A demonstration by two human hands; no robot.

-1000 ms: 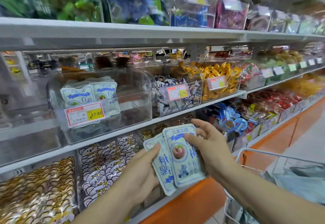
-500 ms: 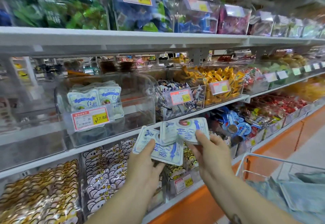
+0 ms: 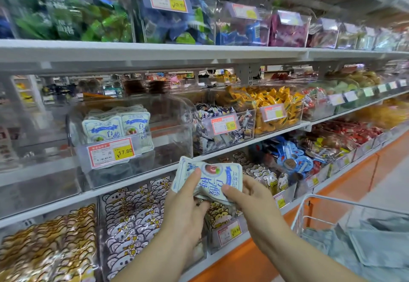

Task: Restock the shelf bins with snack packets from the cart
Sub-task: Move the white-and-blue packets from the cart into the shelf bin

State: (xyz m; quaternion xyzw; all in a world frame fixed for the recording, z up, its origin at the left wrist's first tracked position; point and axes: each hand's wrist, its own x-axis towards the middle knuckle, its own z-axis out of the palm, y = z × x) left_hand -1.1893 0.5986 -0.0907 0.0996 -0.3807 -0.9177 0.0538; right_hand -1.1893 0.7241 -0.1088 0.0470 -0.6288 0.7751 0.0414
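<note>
Shelf bin (image 3: 172,126), "17.80" tag (image 3: 110,152), blue-white packets (image 3: 212,177)

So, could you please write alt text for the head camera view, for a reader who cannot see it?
A left hand and a right hand hold a small stack of flat pale-blue-and-white snack packets in front of stocked shop shelves. Up and left, a clear plastic shelf bin holds matching packets; a white wire cart stands at lower right.

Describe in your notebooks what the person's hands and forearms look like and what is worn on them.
The left hand and right hand are bare: no gloves, and no rings show. The left forearm and right forearm are bare too, with no sleeve, watch or bracelet in view up to the picture's edge.
</note>
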